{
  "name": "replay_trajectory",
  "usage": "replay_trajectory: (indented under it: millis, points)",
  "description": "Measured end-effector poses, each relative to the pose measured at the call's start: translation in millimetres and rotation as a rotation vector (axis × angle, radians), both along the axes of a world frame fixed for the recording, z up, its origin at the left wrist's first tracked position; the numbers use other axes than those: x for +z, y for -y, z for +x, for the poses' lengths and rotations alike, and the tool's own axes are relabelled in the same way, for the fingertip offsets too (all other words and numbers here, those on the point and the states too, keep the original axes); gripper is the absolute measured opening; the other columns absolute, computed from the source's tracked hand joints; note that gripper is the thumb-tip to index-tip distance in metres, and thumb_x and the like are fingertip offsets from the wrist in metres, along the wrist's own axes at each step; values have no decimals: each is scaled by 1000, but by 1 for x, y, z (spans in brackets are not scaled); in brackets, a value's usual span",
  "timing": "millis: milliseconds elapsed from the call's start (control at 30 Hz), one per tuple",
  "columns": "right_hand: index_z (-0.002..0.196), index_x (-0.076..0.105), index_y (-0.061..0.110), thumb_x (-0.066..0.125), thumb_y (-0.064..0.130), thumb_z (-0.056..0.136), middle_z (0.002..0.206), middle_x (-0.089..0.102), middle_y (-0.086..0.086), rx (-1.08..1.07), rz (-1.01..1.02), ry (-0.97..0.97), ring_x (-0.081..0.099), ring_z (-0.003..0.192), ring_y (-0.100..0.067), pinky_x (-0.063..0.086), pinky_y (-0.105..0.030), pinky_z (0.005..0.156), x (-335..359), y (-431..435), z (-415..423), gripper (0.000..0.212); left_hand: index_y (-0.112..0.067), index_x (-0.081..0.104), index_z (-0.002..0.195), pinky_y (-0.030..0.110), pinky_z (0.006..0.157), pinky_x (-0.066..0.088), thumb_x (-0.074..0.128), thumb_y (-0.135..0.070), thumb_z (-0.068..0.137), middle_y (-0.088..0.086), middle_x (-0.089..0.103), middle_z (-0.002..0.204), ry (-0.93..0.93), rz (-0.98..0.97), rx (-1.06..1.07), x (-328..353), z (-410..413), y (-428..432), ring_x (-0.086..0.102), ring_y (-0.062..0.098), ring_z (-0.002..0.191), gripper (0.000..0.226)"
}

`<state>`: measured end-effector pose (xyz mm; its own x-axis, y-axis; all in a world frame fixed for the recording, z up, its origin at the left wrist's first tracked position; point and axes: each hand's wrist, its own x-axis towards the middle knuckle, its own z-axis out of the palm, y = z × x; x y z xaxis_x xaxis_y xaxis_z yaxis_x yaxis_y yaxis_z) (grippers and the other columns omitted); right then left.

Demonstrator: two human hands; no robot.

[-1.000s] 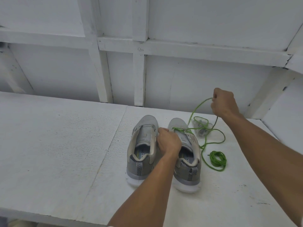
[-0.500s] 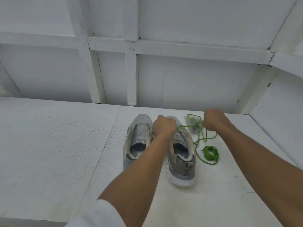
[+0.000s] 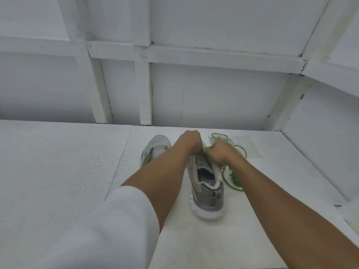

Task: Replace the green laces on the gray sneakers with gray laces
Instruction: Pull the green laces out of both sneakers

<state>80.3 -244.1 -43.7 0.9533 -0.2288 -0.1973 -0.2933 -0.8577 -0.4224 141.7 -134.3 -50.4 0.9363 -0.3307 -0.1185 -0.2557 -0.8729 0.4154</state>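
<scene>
Two gray sneakers stand side by side on the white table, heels toward me. The left sneaker (image 3: 155,150) is half hidden behind my left forearm. My left hand (image 3: 189,141) grips the upper of the right sneaker (image 3: 206,183) near its tongue. My right hand (image 3: 220,155) is curled at the same spot and pinches the green lace (image 3: 206,149) where it leaves the shoe. More green lace (image 3: 236,178) lies in loose loops and a coil to the right of that shoe.
A small clear packet (image 3: 220,138) lies under a green loop behind the shoes; its contents are unclear. A white panelled wall (image 3: 213,98) closes the back, and a white side wall (image 3: 326,152) closes the right. The table (image 3: 58,162) stretches far to the left.
My right hand has come down from its raised pull and moved left to the right sneaker's throat, close to my left hand. The camera has tilted upward.
</scene>
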Motion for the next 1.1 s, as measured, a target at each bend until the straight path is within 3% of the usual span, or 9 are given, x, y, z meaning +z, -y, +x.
replay_trajectory:
  millis: [100,267,467,567,633,700,800,900,1100]
  points:
    - [83,56,4,45,10,93,88,58,-15,-69,138,21,54,81,-28,39,-26,64,-5,0,-2,16,-9,66,103,30,69,43,59,-16,85,9,64,105,1,72,-35,0,1,2,61,29,99,20]
    - [73,48,8,39,1,93,70,50,-11,-303,591,-11,47,60,-20,37,-24,46,-9,5,-13,23,-14,61,94,32,69,42,66,-26,82,8,62,104,25,143,-53,-5,4,11,61,29,100,18]
    - [83,51,7,44,3,89,82,50,-16,-384,691,58,48,73,-23,38,-29,58,-25,5,-10,10,0,59,109,32,74,44,47,-5,90,16,59,116,130,177,-4,7,9,-2,59,31,107,23]
    - [75,50,11,45,5,89,80,50,-14,-366,649,83,48,70,-21,39,-30,61,-33,7,-8,16,-2,60,93,31,70,45,49,-5,89,16,64,113,145,187,99,14,16,-24,61,29,95,13]
    - [69,46,19,47,11,92,73,47,-1,-377,654,97,44,61,-12,39,-26,56,-32,7,-9,25,-6,51,76,31,68,44,50,-9,88,14,65,110,135,181,113,19,19,-30,55,27,84,13]
    - [68,44,18,46,10,93,71,44,-1,-381,655,103,41,59,-13,37,-26,55,-34,6,-9,26,-6,54,92,34,74,45,51,-14,90,15,59,119,113,152,69,24,16,-23,55,29,93,9]
    - [78,44,9,45,4,88,73,38,-13,-421,687,133,36,66,-20,26,-32,55,-37,5,-9,11,-8,48,129,42,95,42,52,-23,91,15,45,132,86,204,-73,21,7,2,46,35,120,40]
    - [75,43,10,46,6,87,67,37,-10,-446,693,138,36,63,-19,23,-31,53,-39,5,-9,13,-8,49,128,43,102,35,50,-19,90,15,46,132,114,393,-129,11,-3,13,39,35,125,39]
    - [79,46,11,48,8,85,70,40,-11,-465,708,160,38,67,-20,26,-31,55,-42,3,-8,8,-8,52,124,42,100,33,47,-16,90,12,51,129,209,433,-141,12,-3,7,42,31,123,36]
